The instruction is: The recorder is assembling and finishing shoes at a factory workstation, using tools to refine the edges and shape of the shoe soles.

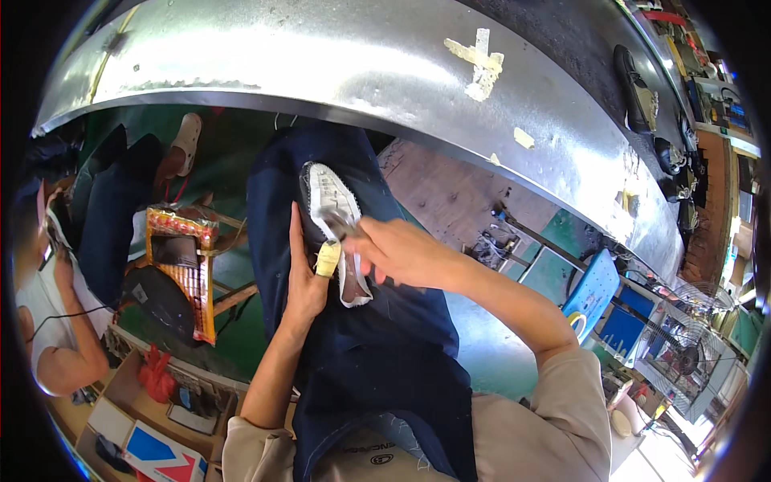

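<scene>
A dark shoe upper (309, 189) lies bottom up across my lap, its whitish underside (329, 189) facing me and a brown patch showing near the heel end. My left hand (305, 285) grips its side, fingers along the edge; a pale yellow wrap covers the thumb (328, 259). Over the middle of the underside, my right hand (405, 251) is closed round a short grey metal tool (341, 222). The tool and fingers are blurred, so I cannot tell its exact kind or whether it touches the shoe. A dark blue apron (361, 321) covers my legs beneath.
A metal-topped bench (321, 68) with tape scraps runs across ahead, a dark shoe (634, 88) at its far right. At left, another person (68, 321) handles a shoe beside a chair (183, 265). A blue stool (593, 293) and a wire-cage fan (683, 357) stand at right.
</scene>
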